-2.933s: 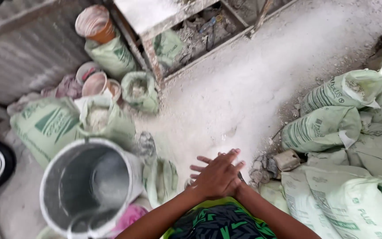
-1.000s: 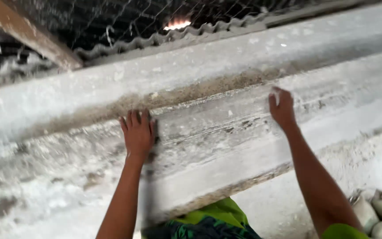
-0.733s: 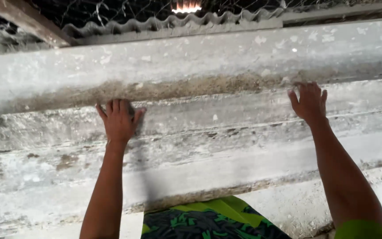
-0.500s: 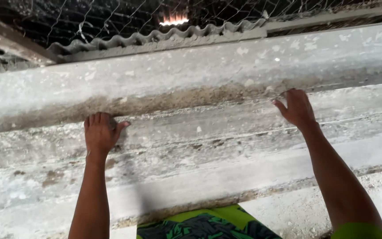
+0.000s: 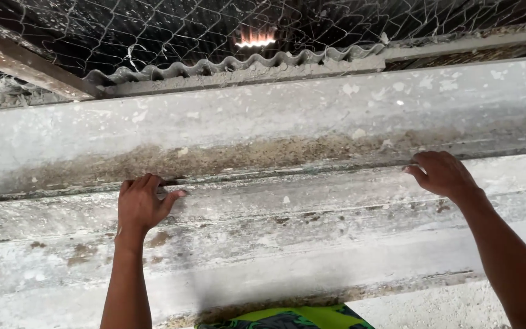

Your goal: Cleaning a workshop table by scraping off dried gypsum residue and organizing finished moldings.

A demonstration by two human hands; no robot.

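Observation:
A long, dusty grey-white trough (image 5: 287,244) with stepped ridges runs across the whole view. My left hand (image 5: 141,204) curls its fingers over the trough's upper edge at the left, where brown residue lines the lip. My right hand (image 5: 442,173) hooks its fingers over the same edge at the right. Both arms reach up from below. A taller grey panel (image 5: 275,116) stands directly behind the edge that both hands grip.
Wire mesh (image 5: 153,36) covers the dark space above, with a corrugated sheet edge (image 5: 232,64) below it and a small lit lamp (image 5: 254,38) behind. A wooden beam (image 5: 25,64) slants at the upper left. Green patterned clothing (image 5: 287,318) shows at the bottom.
The view swung up from the floor with sacks and buckets to the trough. Both hands slid from flat on its face up to its top edge and curled over it.

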